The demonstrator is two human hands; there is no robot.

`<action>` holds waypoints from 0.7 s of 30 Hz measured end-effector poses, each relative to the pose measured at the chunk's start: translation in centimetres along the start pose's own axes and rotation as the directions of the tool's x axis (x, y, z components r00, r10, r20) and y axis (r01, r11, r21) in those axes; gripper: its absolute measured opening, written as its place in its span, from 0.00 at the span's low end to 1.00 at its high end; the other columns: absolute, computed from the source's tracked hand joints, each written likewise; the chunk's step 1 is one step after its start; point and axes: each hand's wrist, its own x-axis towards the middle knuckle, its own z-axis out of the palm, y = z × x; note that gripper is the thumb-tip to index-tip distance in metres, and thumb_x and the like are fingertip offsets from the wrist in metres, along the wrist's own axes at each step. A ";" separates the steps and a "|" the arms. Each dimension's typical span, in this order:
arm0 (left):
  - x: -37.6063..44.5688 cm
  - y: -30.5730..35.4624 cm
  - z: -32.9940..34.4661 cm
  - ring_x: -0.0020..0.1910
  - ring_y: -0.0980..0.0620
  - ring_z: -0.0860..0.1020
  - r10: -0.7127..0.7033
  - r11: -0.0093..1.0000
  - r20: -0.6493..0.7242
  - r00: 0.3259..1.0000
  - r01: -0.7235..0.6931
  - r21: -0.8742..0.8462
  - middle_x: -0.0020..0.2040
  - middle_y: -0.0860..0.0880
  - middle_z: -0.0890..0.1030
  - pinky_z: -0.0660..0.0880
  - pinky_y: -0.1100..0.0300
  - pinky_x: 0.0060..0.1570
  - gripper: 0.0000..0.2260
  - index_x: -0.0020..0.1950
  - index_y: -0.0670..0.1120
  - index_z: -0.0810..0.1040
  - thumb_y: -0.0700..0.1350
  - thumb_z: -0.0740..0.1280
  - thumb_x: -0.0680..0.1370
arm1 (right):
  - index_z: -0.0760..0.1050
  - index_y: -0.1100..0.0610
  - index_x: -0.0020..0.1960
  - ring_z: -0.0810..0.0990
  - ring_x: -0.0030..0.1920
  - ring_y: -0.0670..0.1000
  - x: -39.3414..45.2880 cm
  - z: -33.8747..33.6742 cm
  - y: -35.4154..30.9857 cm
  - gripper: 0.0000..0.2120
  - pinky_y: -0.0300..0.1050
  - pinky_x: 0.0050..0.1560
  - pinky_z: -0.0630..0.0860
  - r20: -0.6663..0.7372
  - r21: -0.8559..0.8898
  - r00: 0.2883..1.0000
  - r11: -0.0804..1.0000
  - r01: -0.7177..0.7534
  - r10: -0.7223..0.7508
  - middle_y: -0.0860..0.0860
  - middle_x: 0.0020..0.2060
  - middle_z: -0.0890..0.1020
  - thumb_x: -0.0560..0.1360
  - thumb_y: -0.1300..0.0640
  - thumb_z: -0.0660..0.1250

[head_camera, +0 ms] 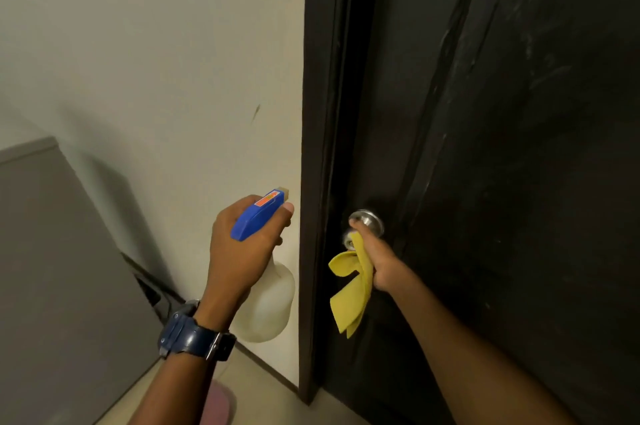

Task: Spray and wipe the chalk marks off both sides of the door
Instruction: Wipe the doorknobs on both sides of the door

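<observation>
Room: pale cream wall fills the space up and left of both hands, with one small dark scuff above the left hand. Dark door, near black, runs full height to the right of the right hand; its dark frame stands between the two hands. Faint whitish chalk smears show on the door panel high above the right hand, thin and hard to trace. Tiled floor lies below the left wrist.

Around: grey flat panel, leaning or standing to the far left of the left hand; what it is cannot be told. A pinkish object on the floor under the left forearm, blurred.

Left hand is wrapped tight round the neck of a spray bottle, white body hanging below the fist, blue spray head on top with nozzle aimed toward the door frame. Blue wristwatch on that wrist.

Right hand grips the round metal doorknob, with a yellow cloth pinched in the same fist; the cloth hangs down loose below the hand, against the door.

Writing: an orange label on the spray head, too small to read.
</observation>
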 end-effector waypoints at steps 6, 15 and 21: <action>0.7 -1.9 0.9 0.34 0.50 0.81 -0.016 1.000 0.064 0.998 0.016 -0.001 0.35 0.50 0.82 0.79 0.54 0.40 0.16 0.42 0.50 0.82 0.63 0.68 0.73 | 0.76 0.54 0.69 0.83 0.59 0.61 -3.7 -2.8 2.5 0.46 0.61 0.60 0.79 0.150 0.037 0.987 0.997 -0.069 0.062 0.61 0.57 0.84 0.61 0.24 0.71; -0.5 -3.7 3.3 0.34 0.42 0.79 -0.071 0.997 0.168 0.983 0.077 -0.031 0.33 0.45 0.80 0.77 0.51 0.40 0.23 0.42 0.43 0.81 0.64 0.67 0.71 | 0.70 0.49 0.64 0.80 0.54 0.47 -11.1 -8.7 2.1 0.30 0.41 0.48 0.79 0.143 -0.183 0.990 0.983 0.032 -0.006 0.48 0.54 0.79 0.70 0.32 0.67; -4.1 -1.9 4.6 0.32 0.51 0.79 -0.084 0.994 0.238 0.968 0.099 -0.054 0.31 0.51 0.80 0.75 0.58 0.38 0.15 0.41 0.47 0.81 0.58 0.70 0.74 | 0.71 0.55 0.71 0.84 0.54 0.54 -15.5 -12.2 1.8 0.33 0.46 0.54 0.82 0.110 -0.158 0.974 0.964 0.212 -0.197 0.59 0.57 0.83 0.68 0.56 0.77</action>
